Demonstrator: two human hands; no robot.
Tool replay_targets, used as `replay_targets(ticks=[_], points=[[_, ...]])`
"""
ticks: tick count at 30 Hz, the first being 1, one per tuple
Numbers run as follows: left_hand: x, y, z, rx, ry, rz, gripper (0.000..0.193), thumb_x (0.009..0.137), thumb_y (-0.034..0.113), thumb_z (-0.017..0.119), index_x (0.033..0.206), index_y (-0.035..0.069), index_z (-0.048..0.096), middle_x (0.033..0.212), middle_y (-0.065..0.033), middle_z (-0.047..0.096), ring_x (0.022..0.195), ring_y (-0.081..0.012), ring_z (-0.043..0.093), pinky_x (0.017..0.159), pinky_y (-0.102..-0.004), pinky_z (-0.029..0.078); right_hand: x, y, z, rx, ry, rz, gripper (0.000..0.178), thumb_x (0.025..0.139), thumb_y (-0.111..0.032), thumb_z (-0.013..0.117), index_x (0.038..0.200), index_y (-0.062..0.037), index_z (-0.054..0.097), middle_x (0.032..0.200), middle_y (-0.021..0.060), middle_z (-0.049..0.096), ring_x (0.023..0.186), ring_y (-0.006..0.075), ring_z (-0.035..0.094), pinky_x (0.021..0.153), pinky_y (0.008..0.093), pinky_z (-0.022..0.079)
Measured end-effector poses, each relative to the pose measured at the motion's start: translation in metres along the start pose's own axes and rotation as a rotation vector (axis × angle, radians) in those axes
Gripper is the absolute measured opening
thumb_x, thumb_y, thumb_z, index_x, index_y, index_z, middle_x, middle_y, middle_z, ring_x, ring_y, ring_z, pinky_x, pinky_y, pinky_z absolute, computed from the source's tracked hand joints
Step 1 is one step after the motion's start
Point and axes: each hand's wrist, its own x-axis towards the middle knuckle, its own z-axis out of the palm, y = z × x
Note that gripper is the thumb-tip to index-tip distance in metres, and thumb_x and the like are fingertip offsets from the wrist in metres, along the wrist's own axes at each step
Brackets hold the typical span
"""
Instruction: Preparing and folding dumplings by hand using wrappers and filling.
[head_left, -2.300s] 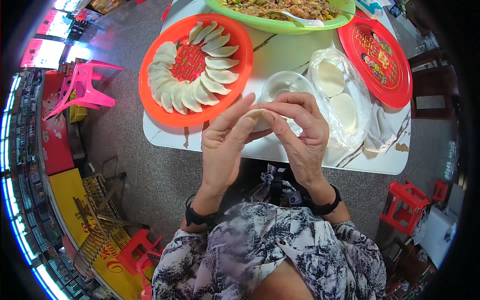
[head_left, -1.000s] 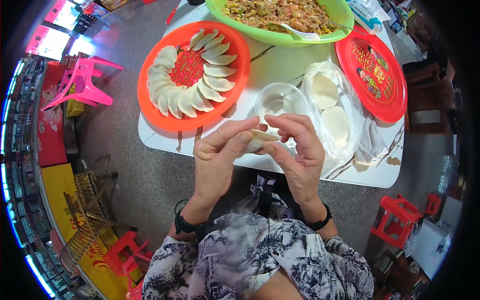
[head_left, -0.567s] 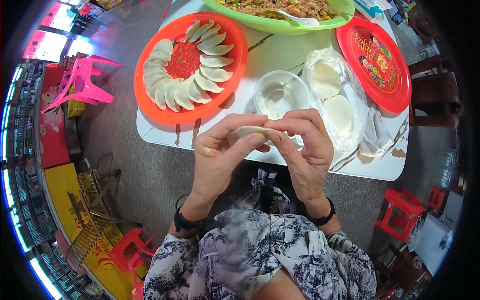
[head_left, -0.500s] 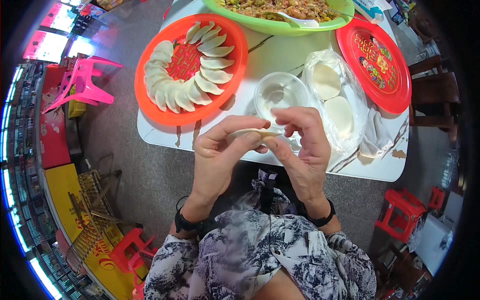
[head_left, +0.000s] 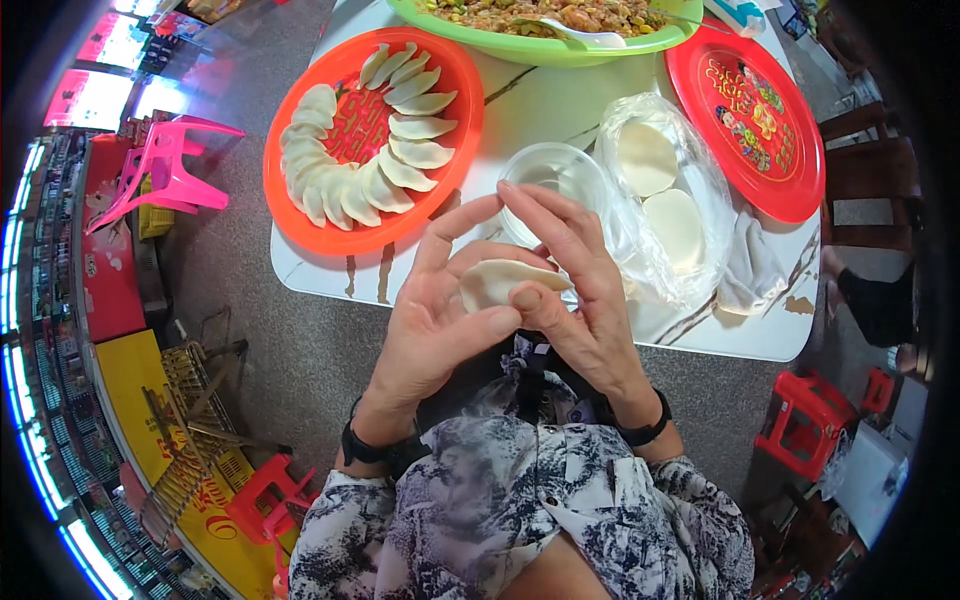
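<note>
Between my two hands is a pale folded dumpling (head_left: 492, 284), held just off the table's near edge. My left hand (head_left: 425, 315) cradles it from the left, with the thumb below it and the fingers behind. My right hand (head_left: 580, 290) pinches its right end with the thumb, and the index finger reaches up to touch the left index fingertip. Beyond my hands stands a clear plastic bowl (head_left: 545, 160). To its right, round dumpling wrappers (head_left: 673, 230) lie in a clear plastic bag (head_left: 710, 200). A red-orange plate (head_left: 455, 70) at left bears a ring of finished dumplings (head_left: 420, 127).
At the back of the white table (head_left: 540, 100) stands a green basin (head_left: 560, 48) of filling with a white spoon (head_left: 585, 36). A red patterned tray (head_left: 750, 120) and a whitish cloth (head_left: 752, 270) lie at right. Stools (head_left: 800, 425) and a pink stool (head_left: 170, 170) stand on the floor.
Both hands have lowered slightly and turned the dumpling, so its broad side now shows. My right index finger has moved up against the left one. A person's foot and dark trouser leg appear at right.
</note>
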Motion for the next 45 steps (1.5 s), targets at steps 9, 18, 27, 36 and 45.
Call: replay_targets(ticks=[9,18,27,36,45], points=[[0.008,-0.002,0.013,0.22,0.013,0.131,0.093,0.077,-0.007,0.07,0.152,0.003,0.016,0.148,-0.0115,0.035,0.132,-0.0209,0.043,0.105,-0.0333,0.041,-0.001,-0.006,-0.013,0.008,-0.075,-0.042,0.037,0.094,-0.031,0.056,0.126,-0.0135,0.065,0.139,0.0129,0.048,0.122,0.0278,0.042,0.103,0.0391,0.036],[0.009,-0.013,0.006,0.228,0.009,0.095,0.095,0.077,-0.01,0.069,0.153,0.004,0.013,0.147,-0.0129,0.038,0.127,-0.0217,0.047,0.102,-0.0327,0.045,-0.008,-0.009,-0.016,0.04,-0.044,0.003,0.04,0.088,-0.021,0.067,0.126,-0.01,0.064,0.132,0.013,0.055,0.121,0.0293,0.044,0.104,0.0388,0.036],[0.003,0.009,0.011,0.247,0.003,0.009,0.102,0.077,-0.014,0.063,0.155,0.011,0.004,0.121,-0.0118,0.058,0.111,-0.0185,0.058,0.097,-0.0307,0.047,-0.007,-0.007,-0.013,-0.148,-0.085,-0.047,0.042,0.088,-0.036,0.066,0.121,-0.011,0.068,0.131,0.0086,0.059,0.117,0.0257,0.048,0.099,0.038,0.039],[0.002,0.004,0.0,0.262,0.022,0.085,0.095,0.08,-0.011,0.067,0.154,0.007,0.01,0.117,-0.0094,0.059,0.11,-0.0163,0.059,0.096,-0.0297,0.047,0.0,-0.009,-0.005,-0.049,-0.081,-0.07,0.031,0.085,-0.014,0.067,0.116,-0.0116,0.07,0.129,0.0086,0.059,0.117,0.0281,0.049,0.1,0.0382,0.039],[0.007,0.012,-0.001,0.352,-0.072,0.129,0.093,0.081,-0.009,0.067,0.154,0.006,0.012,0.117,-0.01,0.059,0.112,-0.0184,0.059,0.1,-0.0316,0.045,0.008,-0.012,-0.012,-0.098,-0.06,-0.06,0.033,0.084,-0.023,0.07,0.115,-0.0126,0.071,0.13,0.008,0.06,0.115,0.0237,0.05,0.098,0.0363,0.04]])
